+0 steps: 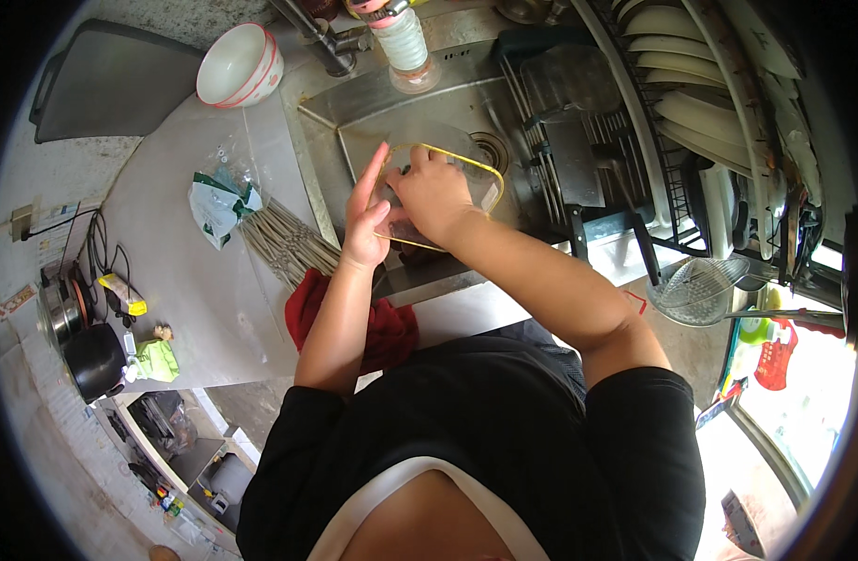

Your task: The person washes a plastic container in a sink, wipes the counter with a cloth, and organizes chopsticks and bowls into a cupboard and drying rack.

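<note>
Over the sink I hold a clear, rounded rectangular container (481,184) with a yellow rim, tilted so its opening faces me. My left hand (366,221) grips its left side, with the thumb near the rim and the fingers stretched along the wall. My right hand (436,186) is inside the container, its fingers bent against the inner surface. Whether those fingers hold something small cannot be made out. Below is the stainless steel sink (322,158), with its round drain (490,149) behind the container's right corner. Some dark things in the sink's near part are mostly hidden.
A faucet (324,45) stands behind the sink. On the right are a cleaver (575,165) on a rack and a dish rack with plates (664,31). Stacked bowls (236,66), bundled sticks (289,238) and a red cloth (394,329) lie on the left counter (191,280).
</note>
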A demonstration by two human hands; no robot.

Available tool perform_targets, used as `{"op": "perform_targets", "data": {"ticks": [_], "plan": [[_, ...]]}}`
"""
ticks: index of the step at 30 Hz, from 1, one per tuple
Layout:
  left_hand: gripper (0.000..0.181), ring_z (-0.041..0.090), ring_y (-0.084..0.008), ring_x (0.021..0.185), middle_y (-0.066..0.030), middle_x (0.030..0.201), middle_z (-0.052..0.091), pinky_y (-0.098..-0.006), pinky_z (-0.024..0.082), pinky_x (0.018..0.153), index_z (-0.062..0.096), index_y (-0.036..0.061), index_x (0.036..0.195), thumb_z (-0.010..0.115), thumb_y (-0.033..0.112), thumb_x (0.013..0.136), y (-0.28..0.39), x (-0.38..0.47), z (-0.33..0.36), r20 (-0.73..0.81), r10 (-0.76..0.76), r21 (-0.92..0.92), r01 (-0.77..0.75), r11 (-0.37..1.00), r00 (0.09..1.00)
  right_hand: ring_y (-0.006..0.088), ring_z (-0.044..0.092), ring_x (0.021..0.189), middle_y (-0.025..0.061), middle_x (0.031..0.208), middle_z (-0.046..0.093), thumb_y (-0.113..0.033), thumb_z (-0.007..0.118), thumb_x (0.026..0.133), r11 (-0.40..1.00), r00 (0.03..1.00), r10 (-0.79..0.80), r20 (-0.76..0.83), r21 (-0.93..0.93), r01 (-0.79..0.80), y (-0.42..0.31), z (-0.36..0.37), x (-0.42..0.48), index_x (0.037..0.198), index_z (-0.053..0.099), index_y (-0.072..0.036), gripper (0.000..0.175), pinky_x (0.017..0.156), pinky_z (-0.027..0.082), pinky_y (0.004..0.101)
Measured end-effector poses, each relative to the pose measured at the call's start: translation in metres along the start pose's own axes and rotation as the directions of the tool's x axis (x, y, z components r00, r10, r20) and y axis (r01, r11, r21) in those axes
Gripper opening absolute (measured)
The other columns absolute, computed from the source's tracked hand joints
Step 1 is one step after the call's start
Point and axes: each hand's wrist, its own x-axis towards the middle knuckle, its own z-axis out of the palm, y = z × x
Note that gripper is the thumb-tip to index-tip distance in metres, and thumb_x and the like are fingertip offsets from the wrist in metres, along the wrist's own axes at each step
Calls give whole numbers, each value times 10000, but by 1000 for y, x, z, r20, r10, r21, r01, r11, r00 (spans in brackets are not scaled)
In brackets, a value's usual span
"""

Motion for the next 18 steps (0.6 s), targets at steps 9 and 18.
{"op": "perform_targets", "data": {"ticks": [9, 18], "plan": [[963, 403, -271, 1245, -167, 1425, 313, -419, 286, 1061, 199, 14, 1439, 422, 708, 810, -12, 4, -24, 61, 110, 75, -114, 991, 992, 316, 586, 1005, 168, 1064, 626, -32, 571, 692, 792, 973, -232, -20, 576, 201, 13, 19, 11, 1030, 670, -67, 354, 888, 445, 364], [994, 326, -243, 1308, -98, 1433, 316, -404, 234, 1091, 192, 57, 1447, 357, 770, 774, -5, 5, -8, 47, 14, 24, -15, 1000, 999, 396, 619, 834, 223, 879, 632, -19, 597, 733, 777, 961, 205, -185, 628, -45, -17, 9, 0, 1000, 532, -15, 275, 742, 493, 446]]}}
